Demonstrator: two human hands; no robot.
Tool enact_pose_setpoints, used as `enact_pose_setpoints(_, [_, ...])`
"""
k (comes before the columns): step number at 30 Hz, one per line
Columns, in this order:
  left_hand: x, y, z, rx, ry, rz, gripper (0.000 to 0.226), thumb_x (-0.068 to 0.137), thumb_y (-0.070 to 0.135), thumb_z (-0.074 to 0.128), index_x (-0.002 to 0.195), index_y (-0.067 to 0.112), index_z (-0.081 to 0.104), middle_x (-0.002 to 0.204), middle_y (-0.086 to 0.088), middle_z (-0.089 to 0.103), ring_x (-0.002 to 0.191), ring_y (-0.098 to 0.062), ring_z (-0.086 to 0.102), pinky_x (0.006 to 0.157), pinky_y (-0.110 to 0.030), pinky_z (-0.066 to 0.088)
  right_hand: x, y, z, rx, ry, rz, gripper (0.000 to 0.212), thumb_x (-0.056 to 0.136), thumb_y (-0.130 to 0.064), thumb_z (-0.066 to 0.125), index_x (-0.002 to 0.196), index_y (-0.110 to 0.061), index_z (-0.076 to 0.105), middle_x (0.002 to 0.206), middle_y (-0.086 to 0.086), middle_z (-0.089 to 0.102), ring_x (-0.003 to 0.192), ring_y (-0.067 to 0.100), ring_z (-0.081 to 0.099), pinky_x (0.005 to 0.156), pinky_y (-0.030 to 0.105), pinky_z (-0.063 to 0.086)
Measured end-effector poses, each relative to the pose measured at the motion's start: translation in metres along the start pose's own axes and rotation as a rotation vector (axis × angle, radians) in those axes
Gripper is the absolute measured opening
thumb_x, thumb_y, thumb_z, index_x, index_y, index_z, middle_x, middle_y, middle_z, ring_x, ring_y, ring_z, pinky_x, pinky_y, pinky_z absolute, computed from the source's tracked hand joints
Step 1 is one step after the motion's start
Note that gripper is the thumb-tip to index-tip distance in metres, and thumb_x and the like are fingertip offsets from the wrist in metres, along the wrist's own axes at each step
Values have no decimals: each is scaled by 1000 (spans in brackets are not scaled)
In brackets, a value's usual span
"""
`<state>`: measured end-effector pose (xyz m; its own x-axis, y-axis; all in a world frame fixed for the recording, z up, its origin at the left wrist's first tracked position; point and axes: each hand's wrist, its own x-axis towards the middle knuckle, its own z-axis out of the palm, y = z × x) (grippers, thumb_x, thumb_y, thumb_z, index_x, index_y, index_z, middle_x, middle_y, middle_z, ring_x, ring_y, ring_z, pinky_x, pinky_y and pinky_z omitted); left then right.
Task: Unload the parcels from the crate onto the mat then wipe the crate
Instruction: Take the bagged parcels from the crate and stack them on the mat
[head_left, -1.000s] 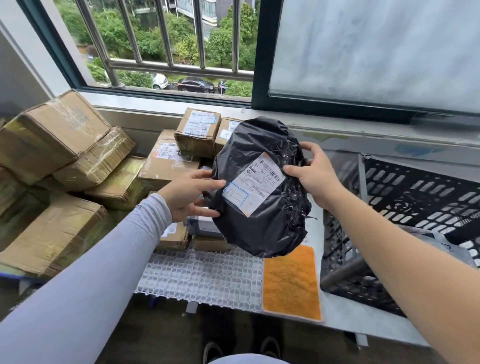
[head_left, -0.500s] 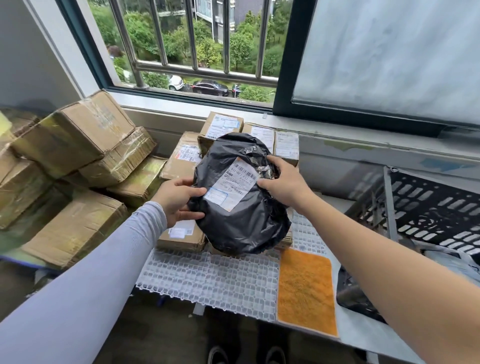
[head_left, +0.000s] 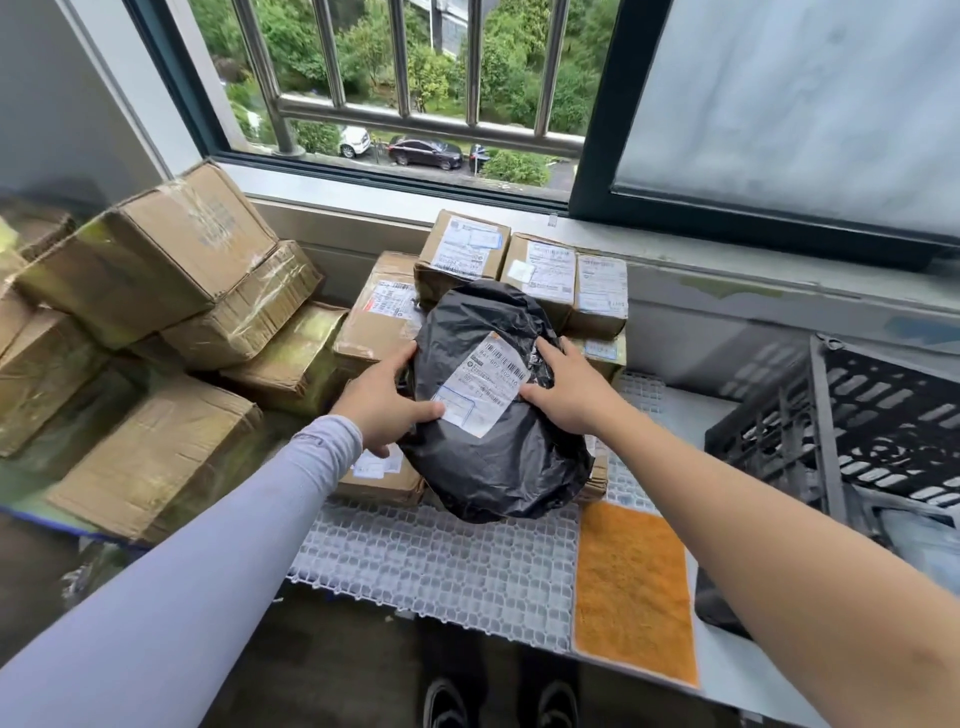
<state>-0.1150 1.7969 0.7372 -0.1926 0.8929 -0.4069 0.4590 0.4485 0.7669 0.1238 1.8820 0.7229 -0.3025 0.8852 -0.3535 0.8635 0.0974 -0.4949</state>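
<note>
My left hand (head_left: 387, 402) and right hand (head_left: 563, 392) grip black parcel (head_left: 493, 457) from both sides, fingers curled on it. Parcel over boxes (head_left: 384, 480) on mat (head_left: 441, 561). Crate (head_left: 852, 431) right, cloth (head_left: 631, 587) beside mat.

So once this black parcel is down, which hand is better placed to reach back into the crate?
Right. The right hand is on the black parcel's crate side, and the crate stands to the right. The left hand would probably have to cross over.
</note>
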Motion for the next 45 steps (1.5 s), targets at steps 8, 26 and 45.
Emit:
enact_pose_setpoints(8, [7,-1,-5,-242,-56,-1,91,84,2,83,158,35,40,145,7,48,103,-17,62,67,-54,64,1,-2,-1,38,84,-54,81,99,-36,67,164,-16,23,169,4,25,155,24,25,126,37,22])
enact_pose_setpoints(26, [12,-16,9,-299,-8,-121,92,80,4,87,152,44,46,149,-7,48,130,-40,51,73,-70,58,0,-5,7,-11,83,-23,75,100,-41,62,163,-30,24,172,10,12,158,27,16,123,42,23])
enact_pose_setpoints(45, [-8,20,16,-323,-50,51,84,83,-5,81,152,31,50,134,-4,62,116,-29,63,89,-55,60,-42,3,-22,187,301,0,72,91,-26,74,156,-25,44,156,0,49,142,23,46,115,30,34])
